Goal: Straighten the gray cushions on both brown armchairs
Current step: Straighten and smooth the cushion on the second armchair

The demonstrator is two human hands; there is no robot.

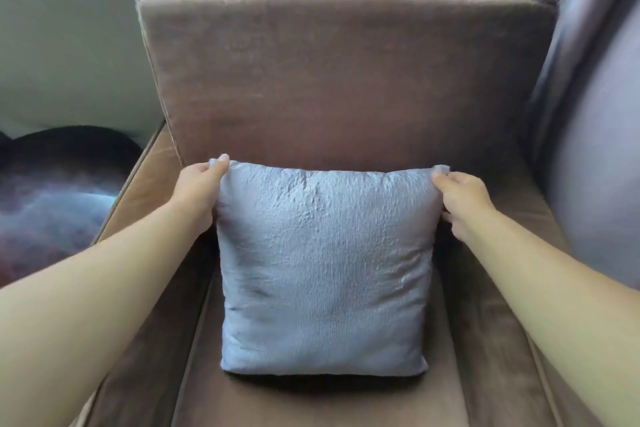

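Observation:
A square gray cushion (pixel 323 267) stands upright in the middle of a brown armchair's seat (pixel 311 402), its top leaning toward the brown back cushion (pixel 339 80). My left hand (pixel 201 191) pinches the cushion's top left corner, thumb on the front. My right hand (pixel 462 199) pinches its top right corner. Both forearms reach in from the bottom corners of the view.
The left armrest (pixel 138 191) and the right armrest (pixel 530 218) flank the seat. A gray-blue curtain (pixel 595 114) hangs close on the right. A dark rounded object (pixel 59 184) sits on the floor to the left. A pale wall runs behind the chair.

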